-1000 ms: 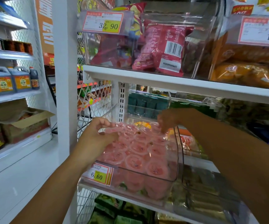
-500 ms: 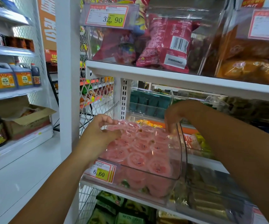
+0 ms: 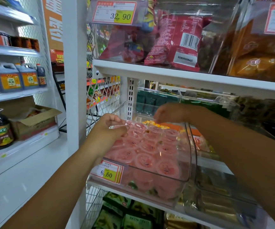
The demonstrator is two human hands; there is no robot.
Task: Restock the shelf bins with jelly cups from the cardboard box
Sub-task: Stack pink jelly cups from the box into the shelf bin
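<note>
Left hand (image 3: 110, 129) and right hand (image 3: 168, 113) meet at mid-frame

Our left hand comes up from the lower left and curls its fingers and thumb round the near left corner of a clear-film pack of round pink jelly cups (image 3: 148, 146), pinching the crinkled wrap. Our right hand reaches in from the right edge of the frame and nips the far edge of the same film with its fingertips (image 3: 156, 120). They are blurred, so we cannot tell how many of them close on it.

The pack rests in the open top of a clear plastic shelf bin (image 3: 190, 159) at the centre of the frame, and more pink cups show through the bin's front wall beneath it. A red-bordered price tag with a yellow patch reading 6.60 (image 3: 109, 172) sits on the bin's front, at its lower left corner. Just to the right stands a second clear bin (image 3: 216, 187) of pale wrapped goods.

Above our hands runs a white shelf board (image 3: 166, 75) carrying red snack bags (image 3: 178, 42) and a tag reading 32.90 (image 3: 116, 13). At the left edge of the frame we see dark jugs with orange labels (image 3: 9, 78), and below them an open brown cardboard box (image 3: 34, 119) on white shelving
</note>
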